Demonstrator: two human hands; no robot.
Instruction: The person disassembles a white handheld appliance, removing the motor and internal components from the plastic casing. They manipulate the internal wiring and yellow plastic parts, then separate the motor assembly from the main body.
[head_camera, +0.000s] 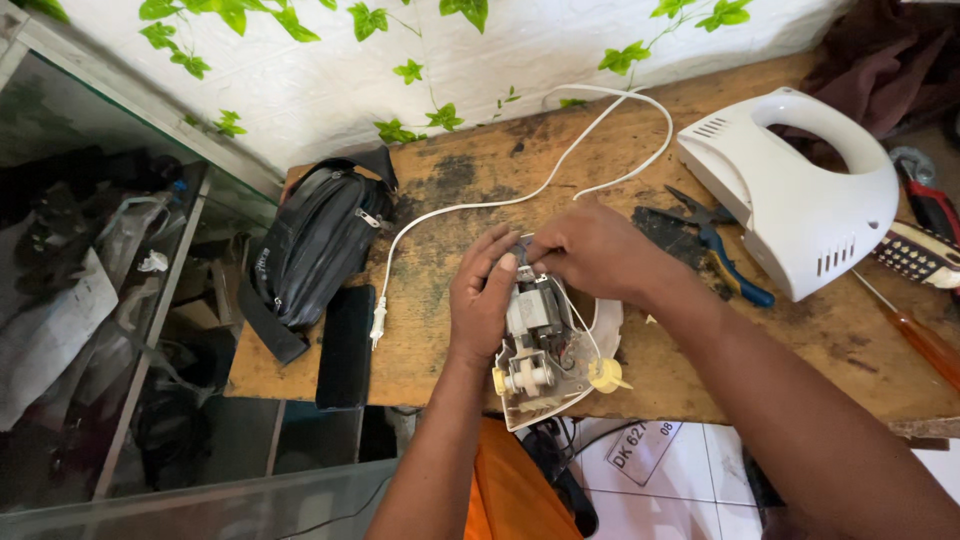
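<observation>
So I'm leaning over the wooden bench (470, 170) with the opened-up lower half of a hand mixer (545, 365) right under both hands, sitting near the front edge. My left hand (482, 300) is wrapping around the left side of the motor block (530, 310), fingers curled against it, steadying it. My right hand (597, 250) is pinching down at the far end of that motor, thumb and fingertips closing on some small part there, too hidden to say exactly what.

The white cord (520, 195) is running away from my fingers, looping toward the wall and back down to its plug (378, 325), just left of my left hand. The white top shell (800, 190) is lying off to the right of my right wrist, with blue-handled pliers (720, 250) between. A black bag (315, 240) and a dark phone (346, 345) are sitting further left.

Handling-wise, I'm guessing the motor is the heavy, solid bit, so that's where to grip. The thin wires (580, 320) and plastic gears (608, 375) look fragile, and the tray itself is light and probably slides easily.
</observation>
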